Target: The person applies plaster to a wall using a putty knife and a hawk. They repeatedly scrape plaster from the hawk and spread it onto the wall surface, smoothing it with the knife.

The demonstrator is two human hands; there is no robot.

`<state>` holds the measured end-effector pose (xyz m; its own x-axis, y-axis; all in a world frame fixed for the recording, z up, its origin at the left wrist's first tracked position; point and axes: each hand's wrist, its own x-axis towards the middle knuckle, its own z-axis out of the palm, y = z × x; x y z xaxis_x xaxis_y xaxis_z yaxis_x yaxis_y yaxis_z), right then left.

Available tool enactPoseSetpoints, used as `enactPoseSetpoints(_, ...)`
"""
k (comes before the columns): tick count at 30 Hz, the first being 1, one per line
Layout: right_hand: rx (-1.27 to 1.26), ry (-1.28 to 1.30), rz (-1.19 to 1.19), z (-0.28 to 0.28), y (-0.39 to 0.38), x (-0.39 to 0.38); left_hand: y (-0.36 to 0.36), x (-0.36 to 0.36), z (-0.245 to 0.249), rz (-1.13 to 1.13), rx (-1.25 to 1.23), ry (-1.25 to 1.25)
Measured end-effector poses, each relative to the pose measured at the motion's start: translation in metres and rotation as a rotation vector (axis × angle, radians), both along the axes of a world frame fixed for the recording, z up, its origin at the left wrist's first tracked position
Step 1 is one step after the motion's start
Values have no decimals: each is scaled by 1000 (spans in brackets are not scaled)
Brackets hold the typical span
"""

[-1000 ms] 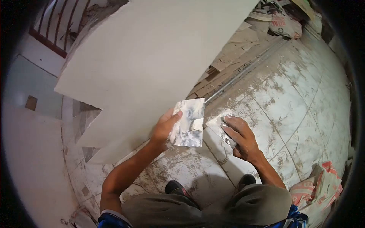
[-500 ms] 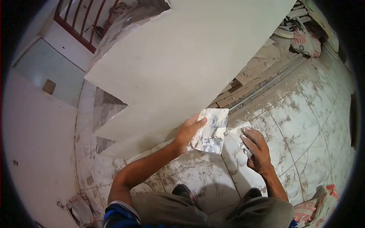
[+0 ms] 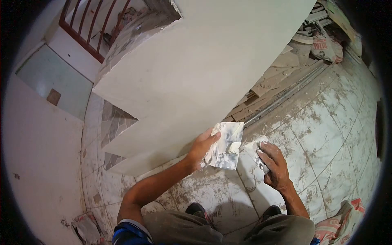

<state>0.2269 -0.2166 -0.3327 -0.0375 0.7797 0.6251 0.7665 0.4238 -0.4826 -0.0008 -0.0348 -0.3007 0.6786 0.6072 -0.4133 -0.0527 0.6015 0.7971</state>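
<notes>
My left hand (image 3: 201,149) grips a flat rectangular plate (image 3: 228,136) smeared with white putty, its thumb lying over the near face. A lump of putty (image 3: 233,148) sits low on the right part of that plate. To its right, my right hand (image 3: 275,165) is closed around a putty knife (image 3: 261,159) coated in white; its handle is mostly hidden by the fingers. The blade side faces the plate, with a small gap between them. Behind the plate rises a pale, smooth wall panel (image 3: 192,69) with a stepped left edge.
White floor tiles (image 3: 322,151) are streaked with dirt. Boards and a metal bar (image 3: 281,96) lie along the panel's right side, with a printed sack (image 3: 326,49) beyond. Another sack (image 3: 341,222) lies at lower right. Stair steps (image 3: 116,122) and a red railing (image 3: 83,34) are left.
The plate and my left hand have dropped slightly and shifted a little left. My right hand with the putty knife has moved slightly down and left. The view has tilted a little.
</notes>
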Motion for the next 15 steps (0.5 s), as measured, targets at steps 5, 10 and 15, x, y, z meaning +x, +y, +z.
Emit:
enactPoseSetpoints(5, 0, 6, -2, 2, 0, -1, 0, 0, 2, -6, 5, 0)
enactPoseSetpoints(10, 3, -6, 1, 0, -1, 0, -1, 0, 9, 7, -7, 6)
enactPoseSetpoints(15, 26, -11, -3, 0, -2, -1, 0, 0, 13, 28, 23, 8)
